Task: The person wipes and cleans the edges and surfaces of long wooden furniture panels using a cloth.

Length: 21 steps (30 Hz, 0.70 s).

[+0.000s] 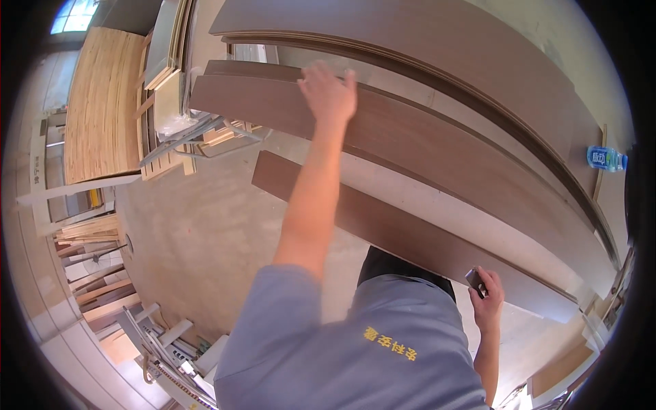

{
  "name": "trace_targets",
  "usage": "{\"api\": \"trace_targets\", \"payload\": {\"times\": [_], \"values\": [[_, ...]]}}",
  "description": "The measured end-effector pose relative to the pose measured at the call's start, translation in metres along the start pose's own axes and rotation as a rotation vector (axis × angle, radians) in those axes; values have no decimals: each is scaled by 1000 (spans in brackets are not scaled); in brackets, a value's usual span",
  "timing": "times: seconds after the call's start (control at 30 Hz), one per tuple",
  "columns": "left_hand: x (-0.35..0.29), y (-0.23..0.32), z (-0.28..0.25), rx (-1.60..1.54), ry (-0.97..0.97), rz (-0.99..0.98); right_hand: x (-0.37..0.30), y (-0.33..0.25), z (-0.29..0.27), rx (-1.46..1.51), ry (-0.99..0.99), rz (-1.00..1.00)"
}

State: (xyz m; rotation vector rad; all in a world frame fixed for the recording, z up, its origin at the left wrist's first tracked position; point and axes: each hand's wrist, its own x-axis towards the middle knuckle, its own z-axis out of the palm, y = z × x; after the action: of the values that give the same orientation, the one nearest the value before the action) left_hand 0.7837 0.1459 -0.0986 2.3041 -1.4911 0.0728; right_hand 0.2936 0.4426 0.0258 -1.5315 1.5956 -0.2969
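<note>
Three long brown boards with pale edges lie stacked and stepped across the view. My left hand [329, 92] reaches far out and lies flat on the upper edge of the middle brown board [444, 154], fingers spread. My right hand [486, 298] is close to my body, gripping a small dark block [475, 279] pressed against the near edge of the lowest brown board [403, 229]. The top board [424, 48] lies beyond both hands. My grey shirt fills the lower middle.
A blue-labelled water bottle [606, 158] lies at the right by the boards. A pale plywood stack [102, 102] stands at upper left, with wood offcuts [92, 232] and metal frames [157, 342] along the left. Bare concrete floor [205, 232] lies between.
</note>
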Motion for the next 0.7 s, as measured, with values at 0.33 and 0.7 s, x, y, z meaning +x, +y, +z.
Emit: {"api": "trace_targets", "payload": {"times": [0.33, 0.7], "values": [[-7, -4, -5, -79, -101, 5, -17, 21, -4, 1, 23, 45], [-16, 13, -10, 261, -86, 288, -66, 105, -31, 81, 111, 195]]}}
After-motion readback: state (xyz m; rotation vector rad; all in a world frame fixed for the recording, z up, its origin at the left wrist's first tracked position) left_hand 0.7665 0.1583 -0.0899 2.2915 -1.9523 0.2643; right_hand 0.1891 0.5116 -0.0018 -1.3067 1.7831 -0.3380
